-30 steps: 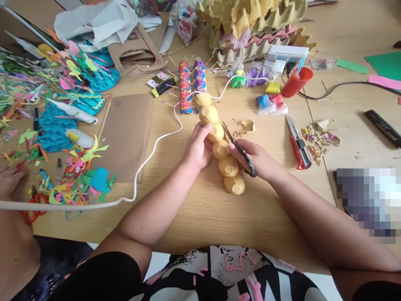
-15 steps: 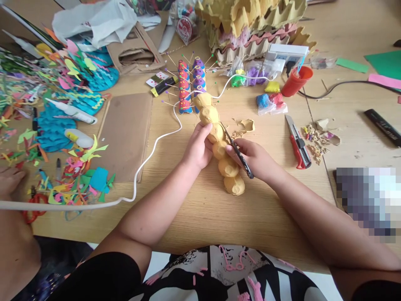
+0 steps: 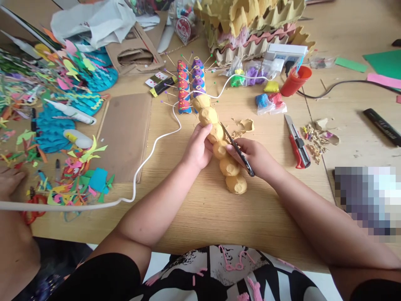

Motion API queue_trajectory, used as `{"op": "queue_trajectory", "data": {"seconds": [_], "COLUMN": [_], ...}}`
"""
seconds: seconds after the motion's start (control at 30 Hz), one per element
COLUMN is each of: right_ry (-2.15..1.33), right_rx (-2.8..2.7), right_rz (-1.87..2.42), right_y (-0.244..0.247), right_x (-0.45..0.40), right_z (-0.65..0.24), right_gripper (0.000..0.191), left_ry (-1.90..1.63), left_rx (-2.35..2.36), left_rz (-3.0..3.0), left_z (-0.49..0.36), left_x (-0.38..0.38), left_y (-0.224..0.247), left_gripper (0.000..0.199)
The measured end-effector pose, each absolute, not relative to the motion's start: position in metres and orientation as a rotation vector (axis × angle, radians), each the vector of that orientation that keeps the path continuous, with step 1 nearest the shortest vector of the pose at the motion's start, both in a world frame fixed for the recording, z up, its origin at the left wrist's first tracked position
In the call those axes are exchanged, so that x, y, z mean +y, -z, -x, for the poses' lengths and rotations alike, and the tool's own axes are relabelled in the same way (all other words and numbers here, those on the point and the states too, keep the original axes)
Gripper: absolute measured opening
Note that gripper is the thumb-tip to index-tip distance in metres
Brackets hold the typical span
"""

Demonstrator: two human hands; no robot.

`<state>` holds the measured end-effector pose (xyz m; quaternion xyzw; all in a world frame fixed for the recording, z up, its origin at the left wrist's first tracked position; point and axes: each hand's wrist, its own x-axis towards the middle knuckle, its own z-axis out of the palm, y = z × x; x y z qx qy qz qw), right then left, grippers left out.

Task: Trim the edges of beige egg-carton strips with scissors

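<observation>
A strip of yellow egg-carton cups [image 3: 216,133] lies slantwise before me, its rounded bottoms facing up. My left hand [image 3: 200,144] grips its left side near the upper middle, thumb on top and the other fingers partly hidden beneath. In my right hand [image 3: 250,154] is a slim black craft knife [image 3: 242,158], closed in my fingers. Its narrow tip points up and away along the strip's right edge. My right thumb rests by the middle cups. Torn carton scraps [image 3: 247,124] lie just beyond the knife. Two painted carton caterpillars, one red [image 3: 184,85] and one purple [image 3: 198,75], stand behind the strip.
A white cable [image 3: 156,142] crosses the table on my left, beside a cardboard sheet [image 3: 123,138] and paper scraps [image 3: 84,179]. Another person's hand [image 3: 11,182] rests at far left. Rightward lie a red cutter [image 3: 297,146] and red cup [image 3: 296,81]. Egg trays [image 3: 250,25] are stacked behind.
The lower end of the carton strip has swung slightly right and up. My right hand and the knife have shifted a little with it; my left hand keeps its grip.
</observation>
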<state>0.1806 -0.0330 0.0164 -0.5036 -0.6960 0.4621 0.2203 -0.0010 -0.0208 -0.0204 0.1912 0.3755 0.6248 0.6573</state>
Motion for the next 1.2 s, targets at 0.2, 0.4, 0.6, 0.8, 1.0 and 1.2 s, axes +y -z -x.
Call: {"op": "queue_trajectory", "data": {"seconds": [0.2,0.4,0.6,0.8,1.0,1.2], "right_ry": [-1.421,-1.438,-1.353,-1.256,-1.245,-1.328], "right_rx": [-1.847,-1.842,-1.917,-1.985,-2.0,-1.96], "right_rz": [1.394,1.386,1.416,1.473,1.47,1.434], "right_y": [-0.0217,-0.0238,-0.02,-0.0184,-0.0186,-0.017], "right_x": [-0.0325,-0.0331,-0.0334,-0.0345,-0.0324,-0.0284], "right_z": [-0.182,-0.1819,-0.1819,-0.1828,-0.1838,-0.1846], "right_gripper": [0.057,0.06,0.056,0.05,0.053,0.059], "left_ry": [-1.388,-1.377,-1.378,-1.402,-1.401,-1.407], "left_rx": [0.844,0.809,0.836,0.803,0.856,0.839], "left_rz": [-0.398,-0.415,-0.388,-0.453,-0.491,-0.493], "left_z": [0.0014,0.0017,0.0009,0.0,0.0015,0.0021], "left_x": [-0.0203,-0.0205,-0.0212,-0.0224,-0.0222,-0.0212], "left_y": [0.019,0.0198,0.0195,0.0209,0.0251,0.0284], "left_gripper": [0.029,0.03,0.034,0.026,0.03,0.033]}}
